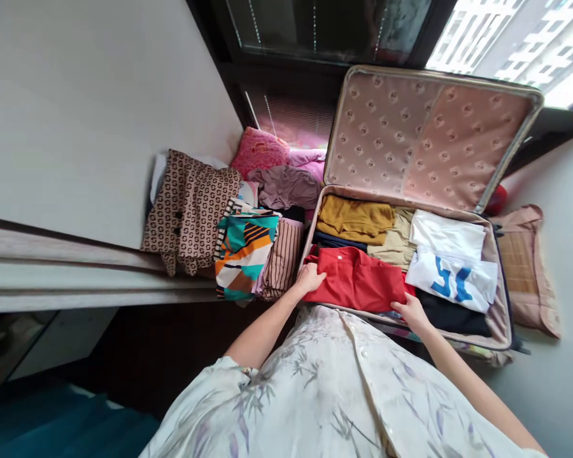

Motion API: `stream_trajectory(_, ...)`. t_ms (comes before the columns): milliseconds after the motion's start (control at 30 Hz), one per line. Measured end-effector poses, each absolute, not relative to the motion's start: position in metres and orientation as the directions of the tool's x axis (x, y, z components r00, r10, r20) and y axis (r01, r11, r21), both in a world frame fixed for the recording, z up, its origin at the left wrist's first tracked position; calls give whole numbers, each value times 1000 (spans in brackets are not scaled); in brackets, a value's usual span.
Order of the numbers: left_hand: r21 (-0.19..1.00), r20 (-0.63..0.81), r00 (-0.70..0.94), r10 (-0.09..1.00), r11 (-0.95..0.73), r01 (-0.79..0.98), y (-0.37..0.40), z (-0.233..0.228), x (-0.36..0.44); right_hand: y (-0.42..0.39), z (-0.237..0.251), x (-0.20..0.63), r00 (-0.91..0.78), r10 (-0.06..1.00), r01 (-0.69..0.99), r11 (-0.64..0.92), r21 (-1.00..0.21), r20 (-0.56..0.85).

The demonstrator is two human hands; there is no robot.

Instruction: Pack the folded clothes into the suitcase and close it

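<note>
Mostly my shirt hid the suitcase (503, 299) near rim; my left hand (309, 278) and right hand (412, 312) gripped the red garment (356, 280) at its edges, inside the front-left corner, tight among folded clothes.

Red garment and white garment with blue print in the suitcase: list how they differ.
The red garment is plain, while the white garment carries blue print. The red garment lies at the suitcase's near left, the white garment on the right. The left hand and right hand both rest on the red garment's edges; neither touches the white garment. Both are folded flat and lie on top of other folded clothes.
</note>
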State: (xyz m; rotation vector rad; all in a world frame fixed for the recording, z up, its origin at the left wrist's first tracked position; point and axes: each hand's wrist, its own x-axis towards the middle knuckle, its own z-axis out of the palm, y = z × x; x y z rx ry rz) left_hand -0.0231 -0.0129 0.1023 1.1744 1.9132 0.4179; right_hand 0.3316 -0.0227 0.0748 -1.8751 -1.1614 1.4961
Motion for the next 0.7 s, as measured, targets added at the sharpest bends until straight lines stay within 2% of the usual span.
stream_trajectory(100,706,-453,-184,873,476,524,-5,100,-15,-27,70,337,21,861,290,-491,-821,-508)
stream_trajectory(267,836,-484,-180,857,513,194,-9,85,-16,-25,80,339,-39,831,175,-541,-823,-555)
stream_trajectory(367,834,-526,-199,827,547,68,-15,74,-20,-15,88,329,-115,824,142,-539,-830,-555)
stream_trajectory(533,811,-575,-230,785,583,-35,-20,77,-14,5,102,329,-104,867,166,-468,-868,-487)
stream_trajectory(600,807,-589,-174,789,582,-97,-19,86,1,9,110,353,-99,880,160,-447,-880,-465)
stream_trajectory(700,782,-596,14,803,584,-218,-15,98,47,9,123,416,-19,913,207,-395,-895,-408)
